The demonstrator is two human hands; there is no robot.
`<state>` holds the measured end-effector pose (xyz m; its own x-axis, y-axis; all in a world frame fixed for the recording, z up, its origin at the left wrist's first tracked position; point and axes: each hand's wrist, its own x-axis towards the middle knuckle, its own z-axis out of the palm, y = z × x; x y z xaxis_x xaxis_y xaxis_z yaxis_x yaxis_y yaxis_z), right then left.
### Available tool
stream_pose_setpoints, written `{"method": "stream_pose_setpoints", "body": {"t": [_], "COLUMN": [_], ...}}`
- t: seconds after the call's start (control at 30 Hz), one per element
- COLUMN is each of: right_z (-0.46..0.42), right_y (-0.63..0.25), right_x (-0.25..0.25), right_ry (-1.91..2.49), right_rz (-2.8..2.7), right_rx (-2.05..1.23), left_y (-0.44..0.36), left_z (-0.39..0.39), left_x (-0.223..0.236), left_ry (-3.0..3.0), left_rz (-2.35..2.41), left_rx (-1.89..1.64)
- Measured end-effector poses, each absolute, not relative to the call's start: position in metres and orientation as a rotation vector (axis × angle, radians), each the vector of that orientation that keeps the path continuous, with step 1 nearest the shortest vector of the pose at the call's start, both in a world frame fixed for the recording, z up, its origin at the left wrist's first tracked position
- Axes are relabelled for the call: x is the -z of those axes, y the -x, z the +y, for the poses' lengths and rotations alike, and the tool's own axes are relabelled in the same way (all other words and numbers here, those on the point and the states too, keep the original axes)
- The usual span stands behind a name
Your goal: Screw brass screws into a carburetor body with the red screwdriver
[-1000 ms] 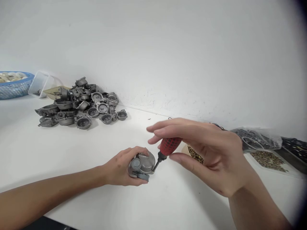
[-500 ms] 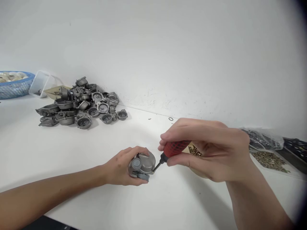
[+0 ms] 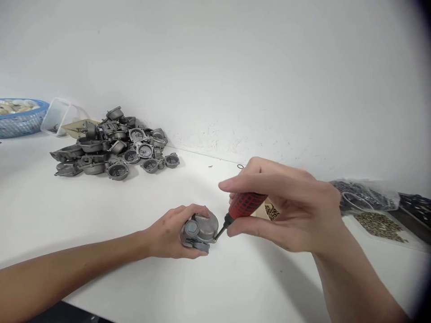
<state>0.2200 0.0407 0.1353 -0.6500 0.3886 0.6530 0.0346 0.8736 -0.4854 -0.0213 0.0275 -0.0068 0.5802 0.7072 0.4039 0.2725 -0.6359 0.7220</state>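
White table [image 3: 101, 215] meets a plain white wall [image 3: 235, 67], scuffed near the joint. Left hand [image 3: 168, 233] wraps around a grey metal housing [image 3: 200, 229] resting on the table, fingers closed over its top. Right hand [image 3: 289, 211], just right of the housing, pinches a red-handled screwdriver [image 3: 240, 205] between thumb and fingers; its tip touches the housing's right edge. Far left of the housing: pile of grey castings [image 3: 111, 146], clear tub [image 3: 59, 116], blue basket [image 3: 20, 119]. Right of it: bags of small parts [image 3: 367, 197].
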Motion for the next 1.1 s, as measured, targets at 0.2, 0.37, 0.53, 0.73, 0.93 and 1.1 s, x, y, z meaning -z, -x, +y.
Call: {"method": "stream_pose_setpoints", "body": {"t": [0.2, 0.37, 0.53, 0.73, 0.93, 1.1], "right_z": [0.039, 0.04, 0.038, 0.042, 0.039, 0.042], "right_y": [-0.223, -0.221, -0.222, -0.218, -0.219, -0.213], "right_x": [-0.137, -0.137, -0.139, -0.132, -0.134, -0.126], "right_ry": [0.321, 0.315, 0.323, 0.328, 0.255, 0.283], "right_rz": [-2.224, -2.235, -2.223, -2.169, -2.151, -2.098], "right_rx": [-0.66, -0.565, -0.813, -0.629, -0.932, -0.655], "left_y": [0.022, 0.021, 0.022, 0.021, 0.021, 0.023], "left_z": [0.027, 0.027, 0.027, 0.027, 0.028, 0.028], "left_x": [0.007, 0.005, 0.007, 0.005, 0.01, 0.009], "left_ry": [-2.193, -2.184, -2.207, -2.215, -2.261, -2.229], "left_rz": [0.775, 0.775, 0.755, 0.78, 0.775, 0.818], "left_rx": [-0.912, -0.914, -0.935, -0.927, -0.946, -0.918]}}
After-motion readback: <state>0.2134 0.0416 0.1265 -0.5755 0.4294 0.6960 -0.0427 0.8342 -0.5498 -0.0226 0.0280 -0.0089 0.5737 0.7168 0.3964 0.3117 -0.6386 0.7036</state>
